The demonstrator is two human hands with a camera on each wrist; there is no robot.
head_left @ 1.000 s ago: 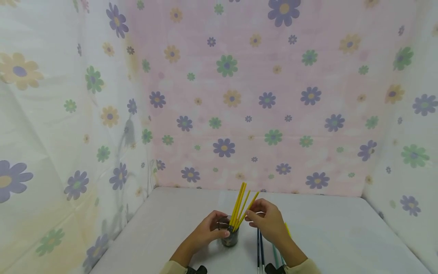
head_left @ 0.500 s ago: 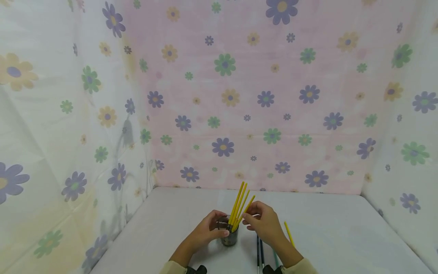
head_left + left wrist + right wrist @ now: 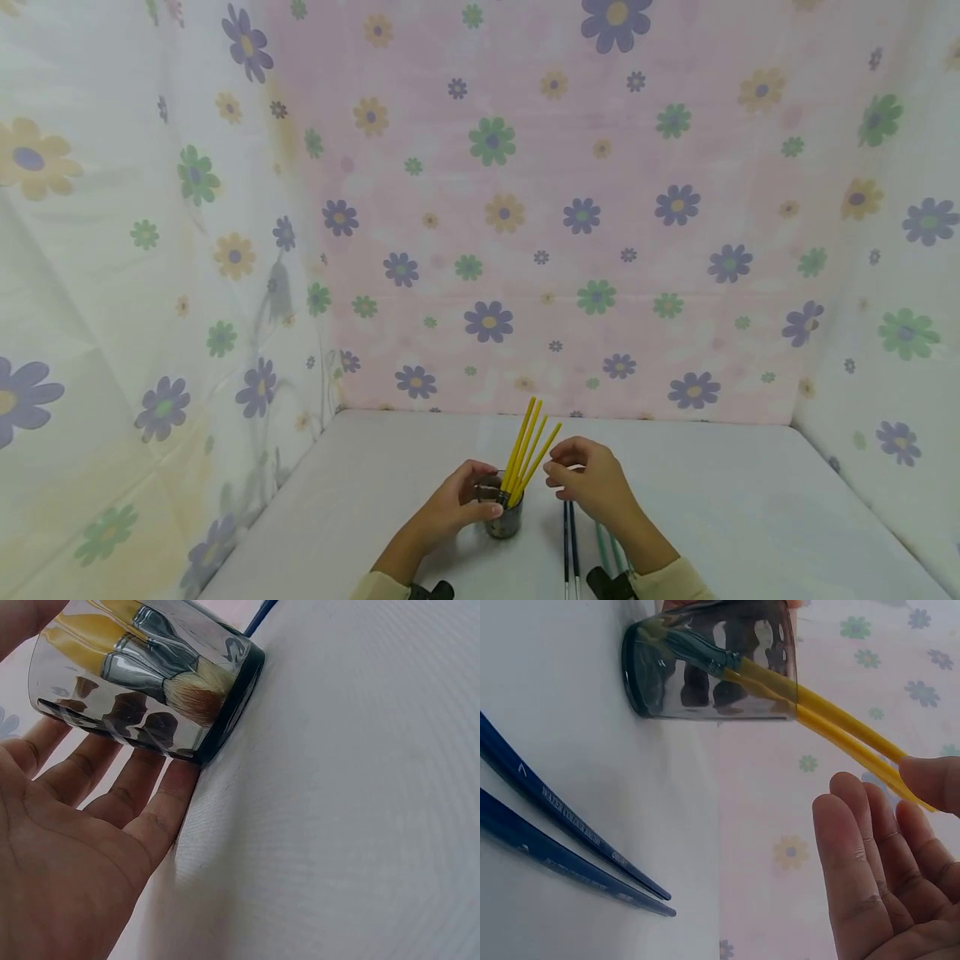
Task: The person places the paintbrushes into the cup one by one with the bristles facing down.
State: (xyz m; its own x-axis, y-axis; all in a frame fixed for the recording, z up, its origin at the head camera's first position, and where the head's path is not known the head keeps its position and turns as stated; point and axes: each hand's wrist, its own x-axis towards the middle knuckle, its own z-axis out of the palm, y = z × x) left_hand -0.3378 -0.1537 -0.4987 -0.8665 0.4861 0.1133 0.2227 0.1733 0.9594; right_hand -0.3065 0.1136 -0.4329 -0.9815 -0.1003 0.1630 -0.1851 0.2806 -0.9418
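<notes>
A clear glass cup (image 3: 504, 527) with a dark base and dark patches stands upright on the table. My left hand (image 3: 447, 507) grips it from the left, thumb on the near side and fingers around the wall. Several yellow-handled paintbrushes (image 3: 522, 454) lean to the right inside it, bristles down; their pale and brown bristles (image 3: 196, 699) show through the glass in the left wrist view. Just right of the handles, my right hand (image 3: 596, 483) has its fingers relaxed and holds nothing. The right wrist view shows its fingertips close to the yellow handles (image 3: 847, 739).
Two dark blue watercolour brushes (image 3: 570, 546) lie on the white table (image 3: 757, 517) right of the cup. Green-handled brushes (image 3: 602, 546) lie beyond them, partly under my right forearm. Flower-printed cloth (image 3: 555, 250) walls the table at the back and both sides.
My right hand has let go of the rightmost yellow brush after lowering it into the cup, then drawn slightly right. The left hand keeps its grip on the cup.
</notes>
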